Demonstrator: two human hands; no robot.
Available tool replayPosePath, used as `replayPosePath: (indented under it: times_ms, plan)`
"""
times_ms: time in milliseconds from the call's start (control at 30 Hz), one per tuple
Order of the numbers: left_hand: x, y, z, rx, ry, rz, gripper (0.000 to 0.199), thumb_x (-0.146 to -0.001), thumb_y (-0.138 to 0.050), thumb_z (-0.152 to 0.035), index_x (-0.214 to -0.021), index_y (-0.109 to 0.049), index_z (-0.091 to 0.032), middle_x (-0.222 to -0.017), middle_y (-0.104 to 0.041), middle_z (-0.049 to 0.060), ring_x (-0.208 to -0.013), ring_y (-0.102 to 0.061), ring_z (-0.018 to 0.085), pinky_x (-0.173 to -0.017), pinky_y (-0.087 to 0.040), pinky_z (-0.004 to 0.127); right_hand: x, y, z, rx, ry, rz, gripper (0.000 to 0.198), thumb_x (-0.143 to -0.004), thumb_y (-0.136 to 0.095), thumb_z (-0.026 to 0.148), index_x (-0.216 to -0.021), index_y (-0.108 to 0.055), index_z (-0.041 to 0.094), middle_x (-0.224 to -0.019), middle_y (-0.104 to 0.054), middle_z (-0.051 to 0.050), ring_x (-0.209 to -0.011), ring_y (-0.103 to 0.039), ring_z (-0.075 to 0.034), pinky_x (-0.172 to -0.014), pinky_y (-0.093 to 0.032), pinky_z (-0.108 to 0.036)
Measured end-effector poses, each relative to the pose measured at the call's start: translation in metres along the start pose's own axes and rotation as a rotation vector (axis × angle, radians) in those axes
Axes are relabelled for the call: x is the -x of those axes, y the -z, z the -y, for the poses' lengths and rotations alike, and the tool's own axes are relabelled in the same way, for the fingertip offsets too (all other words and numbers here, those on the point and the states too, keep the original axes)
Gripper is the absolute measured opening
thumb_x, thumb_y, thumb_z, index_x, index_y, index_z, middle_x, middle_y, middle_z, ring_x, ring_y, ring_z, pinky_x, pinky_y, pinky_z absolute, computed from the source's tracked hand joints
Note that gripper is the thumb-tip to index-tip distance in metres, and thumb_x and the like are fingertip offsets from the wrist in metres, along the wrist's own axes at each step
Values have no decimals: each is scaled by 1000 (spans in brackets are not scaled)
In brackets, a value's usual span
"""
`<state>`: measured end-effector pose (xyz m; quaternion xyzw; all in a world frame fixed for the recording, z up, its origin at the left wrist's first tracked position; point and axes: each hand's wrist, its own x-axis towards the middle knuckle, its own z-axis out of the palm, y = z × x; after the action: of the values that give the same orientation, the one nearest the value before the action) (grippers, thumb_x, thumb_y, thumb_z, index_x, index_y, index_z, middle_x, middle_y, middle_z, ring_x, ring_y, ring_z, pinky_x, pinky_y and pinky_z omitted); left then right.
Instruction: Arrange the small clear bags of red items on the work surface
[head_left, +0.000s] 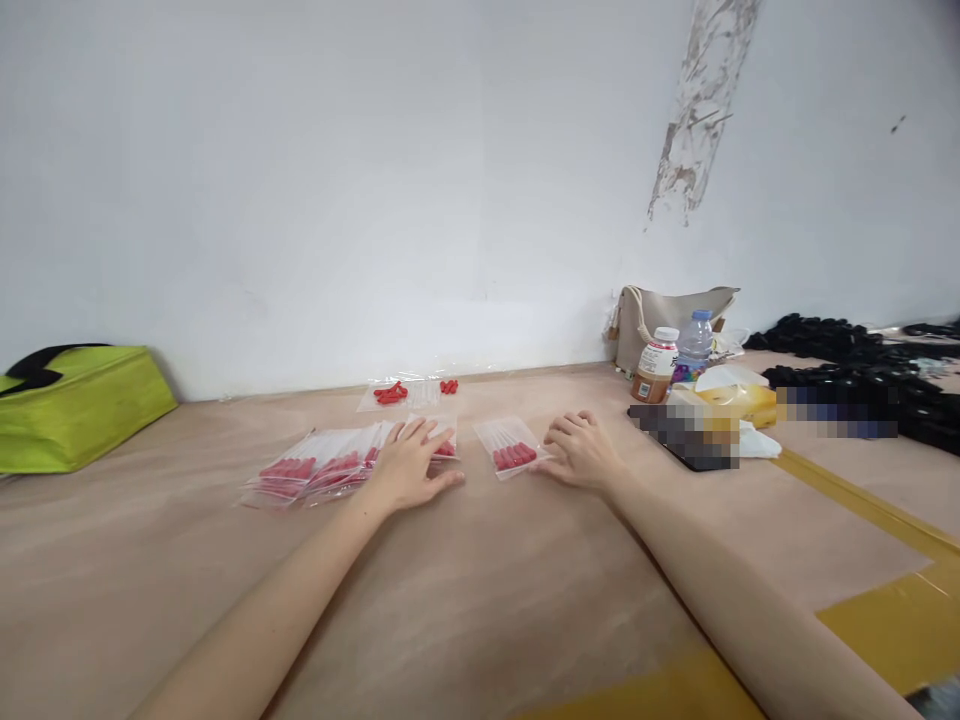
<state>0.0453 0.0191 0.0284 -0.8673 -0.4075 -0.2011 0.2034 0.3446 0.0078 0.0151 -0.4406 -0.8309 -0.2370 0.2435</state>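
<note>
My left hand (411, 462) lies flat, fingers spread, on the right end of a row of clear plastic bags (319, 468) that each hold several red-tipped sticks. My right hand (579, 450) rests on the table with fingers curled, touching the edge of a single such bag (510, 446) that lies apart between my two hands. Further back, near the wall, loose red pieces (391, 393) lie on clear plastic sheets, with a few more (449, 386) just to the right. Neither hand grips anything.
A lime-green bag (75, 400) sits at the far left against the white wall. At the right stand a beige tote (667, 320), two bottles (657, 365), a yellow packet (739, 400) and a heap of black items (862, 370). Yellow tape (885, 520) crosses the brown table.
</note>
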Motion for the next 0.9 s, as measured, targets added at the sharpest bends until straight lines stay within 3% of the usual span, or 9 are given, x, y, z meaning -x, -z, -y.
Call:
replayPosePath:
  times_ms: [133, 267, 400, 500, 700, 833, 900]
  plan:
    - [9, -5, 28, 5, 94, 168, 66, -71, -41, -67, -123, -45, -26, -124, -47, 15, -113, -42, 34, -89, -31, 51, -5, 1, 40, -163, -34, 77, 55, -75, -43, 61, -114, -51, 22, -114, -52, -9, -102, -46, -20, -85, -29, -35]
    - [17, -20, 22, 8, 111, 140, 51, -82, -36, -53, -124, -43, -24, -119, -51, 14, -109, -47, 30, -86, -35, 46, -9, -13, 72, -212, -97, 251, 52, -83, -26, 59, -123, -42, 30, -126, -44, -7, -115, -38, -23, -90, -28, -43]
    - [15, -30, -7, 29, 127, 90, 45, -85, -35, -47, -125, -39, -26, -121, -50, 12, -108, -46, 32, -82, -37, 50, -13, -27, 61, -229, -262, 362, 59, -84, -20, 58, -132, -28, 26, -136, -33, -9, -123, -30, -25, -93, -24, -52]
    - [7, -36, -29, 87, 129, 29, 45, -84, -37, -47, -124, -41, -27, -120, -50, 12, -108, -47, 31, -83, -37, 49, -12, -33, 42, -188, -370, 381, 53, -87, -17, 52, -131, -32, 25, -136, -32, -9, -125, -28, -25, -92, -25, -54]
    - [-29, -51, -66, 190, 149, 79, 50, -81, -39, -51, -126, -38, -28, -124, -47, 11, -111, -43, 32, -87, -34, 52, -3, -41, 22, -122, -493, 302, 48, -89, -15, 45, -127, -37, 25, -132, -39, -10, -121, -33, -26, -90, -24, -58]
    - [-43, -51, -80, 245, 160, 19, 59, -78, -43, -52, -130, -31, -25, -126, -43, 12, -117, -36, 31, -94, -27, 53, -2, -35, 24, -68, -475, 93, 42, -90, -21, 40, -117, -48, 22, -122, -49, -10, -114, -42, -24, -93, -21, -54]
    - [-39, -44, -80, 241, 140, -53, 54, -80, -43, -48, -127, -35, -23, -123, -45, 11, -118, -35, 29, -98, -23, 53, -2, -29, 28, -57, -403, -10, 36, -89, -27, 37, -109, -53, 23, -113, -55, -8, -106, -47, -21, -96, -18, -50]
